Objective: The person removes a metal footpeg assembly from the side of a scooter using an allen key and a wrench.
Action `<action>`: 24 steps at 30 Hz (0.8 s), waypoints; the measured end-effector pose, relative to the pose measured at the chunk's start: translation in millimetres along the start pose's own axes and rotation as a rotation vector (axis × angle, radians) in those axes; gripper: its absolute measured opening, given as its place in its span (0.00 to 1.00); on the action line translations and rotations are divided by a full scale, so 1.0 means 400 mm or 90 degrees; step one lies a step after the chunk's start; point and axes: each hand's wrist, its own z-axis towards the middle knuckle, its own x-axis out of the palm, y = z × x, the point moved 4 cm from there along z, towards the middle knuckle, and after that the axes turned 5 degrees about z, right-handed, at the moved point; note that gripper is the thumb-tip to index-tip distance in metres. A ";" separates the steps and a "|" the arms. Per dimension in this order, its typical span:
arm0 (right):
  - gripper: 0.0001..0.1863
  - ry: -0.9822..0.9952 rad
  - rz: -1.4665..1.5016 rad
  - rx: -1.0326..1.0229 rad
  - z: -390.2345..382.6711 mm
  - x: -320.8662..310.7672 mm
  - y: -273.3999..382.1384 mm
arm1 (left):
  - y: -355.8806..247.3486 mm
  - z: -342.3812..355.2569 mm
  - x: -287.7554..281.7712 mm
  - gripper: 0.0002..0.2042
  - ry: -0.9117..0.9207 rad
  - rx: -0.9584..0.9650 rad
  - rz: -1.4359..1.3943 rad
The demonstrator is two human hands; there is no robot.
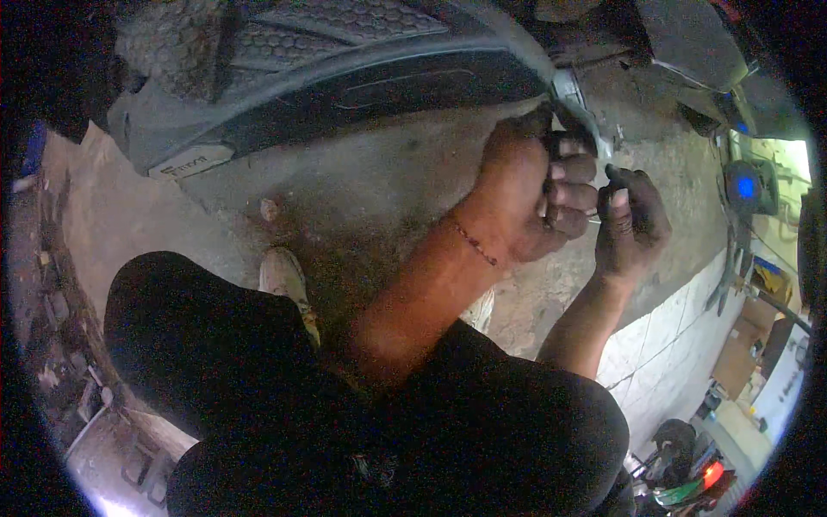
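In the head view my left hand (pixel 551 189) is closed at the edge of a grey vehicle footboard (pixel 396 77), its fingers curled around something that I cannot make out, beside a pale metal part (pixel 568 90). A dark cord or bracelet circles that wrist. Just to its right, my right hand (pixel 631 215) has its thumb and fingers bent together in a pinch near the metal part; what it holds, if anything, is hidden or too small to name. Both hands have darkened fingers.
Below lies a stained concrete floor (pixel 224 233), with my shoe (pixel 280 276) on it. A white tiled surface (pixel 655 345) runs along the right. Beyond it are cardboard (pixel 736 349) and assorted dark items (pixel 676 448). Clutter (pixel 60 319) lines the far left. Dark vehicle parts (pixel 689 43) fill the upper right.
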 end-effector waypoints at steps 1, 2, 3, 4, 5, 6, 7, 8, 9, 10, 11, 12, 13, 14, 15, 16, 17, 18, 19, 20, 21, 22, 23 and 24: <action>0.14 -0.002 -0.008 0.001 -0.002 -0.007 -0.005 | -0.005 0.004 -0.003 0.19 0.010 -0.035 -0.008; 0.16 0.004 -0.007 -0.014 -0.005 -0.008 -0.008 | -0.007 -0.001 0.001 0.18 0.018 -0.068 -0.013; 0.19 0.009 -0.006 -0.028 -0.006 -0.010 -0.009 | -0.008 -0.007 0.007 0.18 0.020 -0.072 -0.015; 0.19 0.007 -0.011 -0.027 -0.005 -0.013 -0.006 | -0.009 -0.011 0.016 0.17 0.021 -0.079 -0.043; 0.19 0.017 -0.030 -0.027 -0.005 -0.011 -0.003 | -0.011 -0.016 0.019 0.16 0.021 -0.085 -0.072; 0.19 0.027 -0.049 -0.026 -0.005 -0.007 0.000 | -0.014 -0.017 0.023 0.15 0.062 -0.081 -0.104; 0.19 0.027 -0.052 -0.023 -0.005 -0.006 -0.001 | -0.016 -0.014 0.015 0.15 0.060 -0.083 -0.107; 0.19 0.017 -0.057 -0.019 -0.003 -0.004 0.000 | -0.018 -0.009 0.009 0.16 0.069 -0.082 -0.085; 0.19 0.007 -0.062 -0.016 -0.001 -0.001 0.005 | -0.018 -0.006 0.005 0.17 0.077 -0.082 -0.062; 0.19 0.006 -0.063 -0.013 0.003 0.004 0.018 | -0.006 -0.003 0.001 0.17 0.076 -0.083 -0.064; 0.19 0.001 -0.072 -0.043 0.014 0.022 0.050 | 0.004 -0.007 -0.001 0.18 0.044 -0.037 -0.034; 0.19 -0.008 -0.092 -0.073 0.024 0.033 0.077 | 0.015 -0.003 -0.004 0.19 0.017 0.000 -0.009; 0.19 -0.011 -0.092 -0.071 0.039 0.046 0.092 | 0.024 0.000 -0.001 0.19 0.015 -0.003 -0.008; 0.19 0.002 -0.118 -0.159 0.057 0.071 0.120 | 0.021 -0.007 0.004 0.19 -0.052 0.052 0.056; 0.19 0.010 -0.133 -0.199 0.068 0.088 0.135 | 0.019 -0.014 0.010 0.20 -0.119 0.103 0.115; 0.19 0.016 -0.147 -0.240 0.079 0.106 0.149 | 0.015 -0.019 0.013 0.20 -0.146 0.122 0.140; 0.19 0.058 -0.206 -0.259 0.089 0.127 0.159 | 0.013 -0.022 0.015 0.21 -0.143 0.132 0.144; 0.19 0.081 -0.236 -0.268 0.089 0.132 0.165 | 0.012 -0.023 0.012 0.21 -0.130 0.132 0.129; 0.18 0.102 -0.266 -0.277 0.087 0.136 0.170 | 0.011 -0.018 0.008 0.21 -0.112 0.125 0.111; 0.18 0.129 -0.273 -0.258 0.080 0.132 0.176 | 0.008 -0.018 0.005 0.22 -0.088 0.117 0.091; 0.18 0.155 -0.280 -0.239 0.076 0.130 0.176 | 0.006 -0.017 0.004 0.22 -0.066 0.105 0.068; 0.18 0.158 -0.279 -0.241 0.073 0.127 0.167 | 0.006 -0.019 0.001 0.23 -0.046 0.096 0.051; 0.15 0.132 -0.249 -0.269 0.066 0.118 0.158 | 0.008 -0.018 0.002 0.23 -0.025 0.085 0.035; 0.13 0.107 -0.217 -0.297 0.062 0.111 0.153 | 0.011 -0.016 0.002 0.24 -0.005 0.076 0.022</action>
